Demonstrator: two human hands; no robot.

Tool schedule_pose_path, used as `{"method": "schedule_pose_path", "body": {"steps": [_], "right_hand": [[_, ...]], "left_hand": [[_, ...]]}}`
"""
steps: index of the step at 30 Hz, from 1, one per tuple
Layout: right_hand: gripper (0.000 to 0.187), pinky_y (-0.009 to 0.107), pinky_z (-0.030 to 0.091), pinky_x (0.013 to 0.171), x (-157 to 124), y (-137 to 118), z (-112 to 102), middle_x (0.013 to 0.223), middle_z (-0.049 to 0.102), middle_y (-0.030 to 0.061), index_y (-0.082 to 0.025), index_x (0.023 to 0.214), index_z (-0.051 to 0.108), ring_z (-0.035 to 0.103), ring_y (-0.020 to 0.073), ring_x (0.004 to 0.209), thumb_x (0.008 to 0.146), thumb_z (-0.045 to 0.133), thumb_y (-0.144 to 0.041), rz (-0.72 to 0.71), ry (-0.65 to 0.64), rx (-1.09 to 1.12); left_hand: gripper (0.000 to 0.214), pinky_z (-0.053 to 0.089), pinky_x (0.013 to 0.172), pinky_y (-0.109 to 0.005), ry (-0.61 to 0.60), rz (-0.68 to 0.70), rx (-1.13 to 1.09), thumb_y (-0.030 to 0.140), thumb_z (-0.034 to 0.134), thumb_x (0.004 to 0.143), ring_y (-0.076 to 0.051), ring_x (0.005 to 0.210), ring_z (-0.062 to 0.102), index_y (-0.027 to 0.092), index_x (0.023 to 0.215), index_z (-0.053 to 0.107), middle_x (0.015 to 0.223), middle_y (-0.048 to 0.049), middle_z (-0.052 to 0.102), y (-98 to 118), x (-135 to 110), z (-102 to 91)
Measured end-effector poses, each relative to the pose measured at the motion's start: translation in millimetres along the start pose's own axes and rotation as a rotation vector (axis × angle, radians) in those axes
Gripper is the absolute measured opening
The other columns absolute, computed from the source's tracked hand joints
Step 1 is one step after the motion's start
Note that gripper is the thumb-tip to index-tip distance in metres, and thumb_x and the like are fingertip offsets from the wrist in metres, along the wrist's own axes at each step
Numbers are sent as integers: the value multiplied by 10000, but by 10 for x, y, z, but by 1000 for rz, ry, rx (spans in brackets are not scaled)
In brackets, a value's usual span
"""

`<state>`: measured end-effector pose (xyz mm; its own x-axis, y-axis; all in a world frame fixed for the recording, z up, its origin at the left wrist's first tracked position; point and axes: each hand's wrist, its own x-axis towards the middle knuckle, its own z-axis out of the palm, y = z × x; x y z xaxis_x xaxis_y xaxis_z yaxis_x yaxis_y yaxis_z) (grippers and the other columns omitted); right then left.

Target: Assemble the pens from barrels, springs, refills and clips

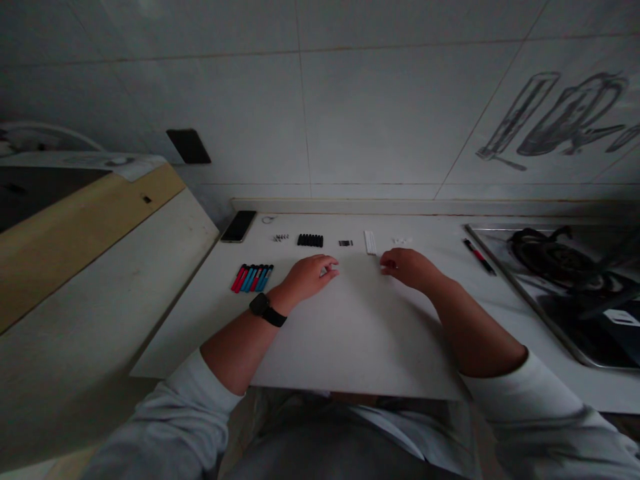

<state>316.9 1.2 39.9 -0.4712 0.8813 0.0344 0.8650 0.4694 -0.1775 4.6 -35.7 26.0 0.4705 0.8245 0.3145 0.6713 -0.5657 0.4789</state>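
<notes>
My left hand (313, 275) rests over the white counter (345, 340), its thumb and fingertips apart with nothing visible between them. A black watch (267, 309) is on that wrist. My right hand (407, 265) has its fingertips curled together beside a bundle of thin white sticks (370, 243); whatever they pinch is too small to make out. Small white pieces (401, 240) lie just beyond it. Past my left hand are a row of black cylindrical parts (311, 240) and a small group of dark pieces (345, 243). Red and blue pen barrels (253, 278) with black ends lie left of the watch.
Small metallic parts (281, 237), a thin ring (269, 219) and a phone (239, 227) lie at the back left. On the right, a red-and-black pen (480, 257) lies beside the gas stove (530, 293). A pale cabinet-like box (115, 287) borders the left side.
</notes>
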Motion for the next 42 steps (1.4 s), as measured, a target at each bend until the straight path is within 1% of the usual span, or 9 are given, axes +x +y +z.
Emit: {"method": "schedule_pose_path", "body": {"steps": [5, 8, 12, 16, 19, 21, 26, 34, 42], "right_hand": [[135, 292, 449, 722, 13, 47, 24, 948, 736, 62, -222, 1001, 754, 655, 200, 813, 897, 684, -271, 1, -66, 13], [148, 299, 461, 741, 17, 59, 27, 953, 730, 64, -215, 1012, 752, 657, 203, 824, 895, 678, -267, -3, -75, 31], [151, 301, 469, 734, 22, 68, 44, 943, 728, 60, -224, 1011, 756, 661, 201, 808, 884, 677, -250, -4, -80, 37], [158, 312, 481, 766, 9, 52, 39, 969, 732, 70, -219, 1012, 752, 671, 213, 846, 907, 680, -312, -25, -53, 47], [192, 327, 486, 782, 3, 4, 21, 976, 731, 83, -212, 1028, 748, 669, 228, 870, 941, 643, -347, -78, 32, 38], [199, 333, 490, 790, 10, -55, 8, 983, 731, 87, -206, 1042, 747, 669, 229, 874, 957, 618, -332, -91, 105, 45], [216, 342, 502, 867, 103, -282, -20, 1031, 739, 88, -204, 1056, 746, 675, 223, 923, 987, 579, -323, -115, 229, 118], [204, 362, 475, 941, 584, -655, 22, 1111, 734, 95, -212, 1097, 747, 654, 242, 1025, 980, 595, -281, -173, 196, 24], [355, 402, 437, 930, 1159, -915, 184, 1294, 666, 117, -271, 1319, 685, 580, 299, 1153, 980, 587, -235, -181, 125, -153]], "left_hand": [[217, 525, 860, -339, 72, -64, 87, 282, 644, 971, -198, 916, 688, 213, 1169, 700, 1011, -52, 750, -60, 10, -60], [261, 513, 841, -333, 156, -160, 156, 250, 662, 948, -203, 905, 680, 229, 1208, 676, 981, -39, 743, -163, 38, -231], [305, 498, 863, -341, 339, -340, 269, 255, 661, 942, -219, 929, 654, 219, 1245, 641, 992, -47, 720, -432, 46, -605], [321, 471, 976, -376, 336, -463, 422, 241, 665, 915, -256, 1067, 606, 214, 1235, 675, 1155, -94, 661, -798, -23, -834], [372, 442, 1037, -429, 257, -511, 515, 255, 665, 896, -303, 1141, 563, 233, 1265, 704, 1247, -124, 614, -1014, -82, -805], [391, 419, 1070, -451, 212, -488, 543, 246, 653, 889, -315, 1170, 546, 240, 1275, 718, 1256, -138, 602, -1103, -104, -732], [426, 405, 1065, -488, 167, -484, 551, 268, 648, 881, -341, 1245, 492, 284, 1300, 727, 1343, -142, 566, -1182, -110, -588], [322, 423, 1026, -473, 155, -470, 520, 289, 682, 883, -334, 1233, 482, 277, 1191, 774, 1358, -126, 575, -1051, -80, -589], [106, 476, 919, -421, 102, -383, 517, 240, 703, 877, -285, 994, 580, 239, 903, 805, 1037, -107, 665, -858, -51, -581]]}}
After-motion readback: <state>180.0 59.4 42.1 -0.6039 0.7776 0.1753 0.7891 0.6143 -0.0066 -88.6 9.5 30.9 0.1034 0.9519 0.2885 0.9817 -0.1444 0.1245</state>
